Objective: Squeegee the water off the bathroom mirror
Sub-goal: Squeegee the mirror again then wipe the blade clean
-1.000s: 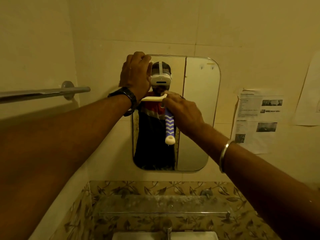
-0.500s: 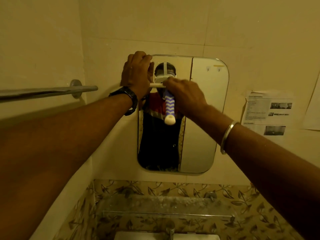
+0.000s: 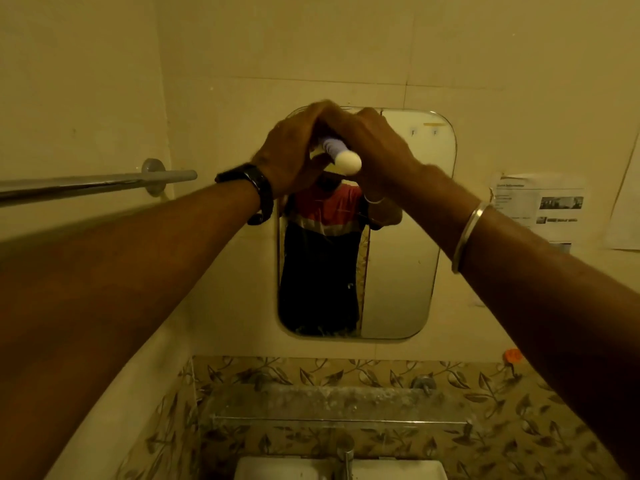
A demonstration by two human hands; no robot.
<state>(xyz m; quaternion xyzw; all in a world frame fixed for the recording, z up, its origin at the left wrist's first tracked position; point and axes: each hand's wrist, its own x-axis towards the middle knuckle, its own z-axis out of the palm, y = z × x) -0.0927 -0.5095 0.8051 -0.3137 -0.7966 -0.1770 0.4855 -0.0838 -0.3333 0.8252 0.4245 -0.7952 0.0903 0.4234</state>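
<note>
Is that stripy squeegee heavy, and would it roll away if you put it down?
Probably light: the squeegee looks like slim plastic. Its handle is round, so it might roll. The smooth domed end may feel slippery when wet.

Wall notice (image 3: 540, 209) right of the mirror (image 3: 398, 271): a printed sheet with a bold heading line on top, rows of small print under it and dark photographs at its right side. The lettering is too small and blurred to read.
Second paper (image 3: 625, 209) at the far right edge: cut off by the frame; no lettering can be made out on it.
Readable words, brands or numbers: none from where I stand.
</note>
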